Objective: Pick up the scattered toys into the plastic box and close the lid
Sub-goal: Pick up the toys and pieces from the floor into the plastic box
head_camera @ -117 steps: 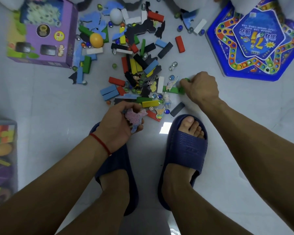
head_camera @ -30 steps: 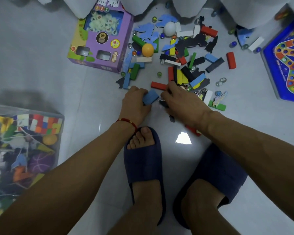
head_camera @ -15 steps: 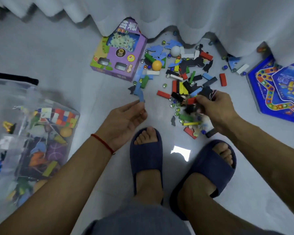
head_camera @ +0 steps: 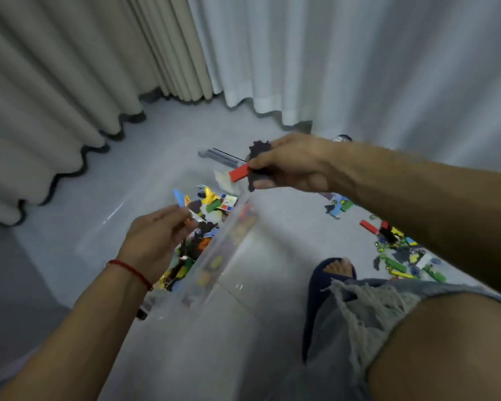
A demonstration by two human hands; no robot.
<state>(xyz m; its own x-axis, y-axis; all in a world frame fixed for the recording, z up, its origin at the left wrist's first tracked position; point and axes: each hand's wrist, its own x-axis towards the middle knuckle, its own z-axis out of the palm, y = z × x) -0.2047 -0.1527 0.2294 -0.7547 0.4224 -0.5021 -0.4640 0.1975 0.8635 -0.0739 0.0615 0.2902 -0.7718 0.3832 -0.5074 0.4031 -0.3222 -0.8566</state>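
While right hand (head_camera: 289, 164) grips red block (head_camera: 239, 172) above plastic box (head_camera: 214, 256); left hand (head_camera: 154, 237) relaxed.

No writing, label, brand, number or sign can be read anywhere in this view. The printed cards among the toys in the clear plastic box (head_camera: 214, 256) show only blurred patches of colour. The loose pieces on the floor (head_camera: 272, 227) at the right are likewise too small and smeared to give any letters.
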